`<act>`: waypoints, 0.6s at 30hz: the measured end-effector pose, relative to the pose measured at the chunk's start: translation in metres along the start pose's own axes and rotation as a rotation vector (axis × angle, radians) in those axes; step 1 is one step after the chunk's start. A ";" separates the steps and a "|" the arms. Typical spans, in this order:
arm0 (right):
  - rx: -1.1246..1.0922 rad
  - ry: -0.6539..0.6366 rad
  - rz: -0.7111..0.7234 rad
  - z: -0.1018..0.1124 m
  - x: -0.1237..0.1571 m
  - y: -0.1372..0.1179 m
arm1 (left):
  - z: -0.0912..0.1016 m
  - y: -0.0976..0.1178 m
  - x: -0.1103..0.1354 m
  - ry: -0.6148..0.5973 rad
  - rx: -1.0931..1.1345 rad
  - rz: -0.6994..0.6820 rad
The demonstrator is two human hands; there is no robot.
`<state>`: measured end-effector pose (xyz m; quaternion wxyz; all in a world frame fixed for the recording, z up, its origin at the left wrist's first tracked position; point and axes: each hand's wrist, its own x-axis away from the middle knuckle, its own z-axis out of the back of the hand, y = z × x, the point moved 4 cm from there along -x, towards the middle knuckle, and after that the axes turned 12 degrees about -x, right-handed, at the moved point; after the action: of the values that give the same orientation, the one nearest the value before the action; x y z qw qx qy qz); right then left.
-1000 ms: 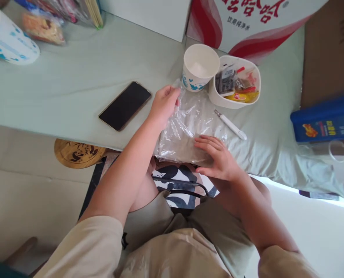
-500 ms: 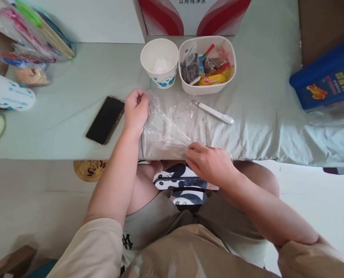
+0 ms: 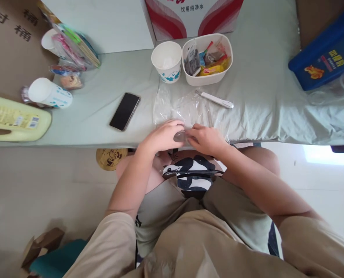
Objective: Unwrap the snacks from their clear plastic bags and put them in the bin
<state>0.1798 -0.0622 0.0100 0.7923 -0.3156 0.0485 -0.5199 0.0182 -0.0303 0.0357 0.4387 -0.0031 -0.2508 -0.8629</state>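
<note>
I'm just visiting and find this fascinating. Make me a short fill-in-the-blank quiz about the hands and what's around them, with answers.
1. Of the left hand and the right hand, the white cutter-like tool lies nearer the ____ one.
2. The upright paper cup stands to the ____ of the packet-filled white tub.
3. The flat black-screened device left of the clear plastic is a ____.

Missing words: right; left; phone.

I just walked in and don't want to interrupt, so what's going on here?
A seated person has the left hand and right hand close together at the near edge of some clear plastic; their exact grip is unclear. A cutter lies beyond the right hand, a phone to the left. A cup and tub stand farther back.
</note>
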 end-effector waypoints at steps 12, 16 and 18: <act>-0.139 0.360 0.218 0.013 0.024 0.031 | 0.009 -0.036 0.047 0.247 0.065 0.257; -0.307 0.561 0.192 0.034 0.038 0.048 | 0.007 -0.041 0.045 0.224 0.073 0.253; -0.366 0.679 0.185 0.043 0.045 0.058 | 0.010 -0.044 0.044 0.276 0.136 0.258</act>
<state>0.2634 -0.0657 0.0237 0.7055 -0.2560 0.4276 -0.5039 -0.0442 -0.0382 0.0356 0.5752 0.1129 -0.2434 -0.7728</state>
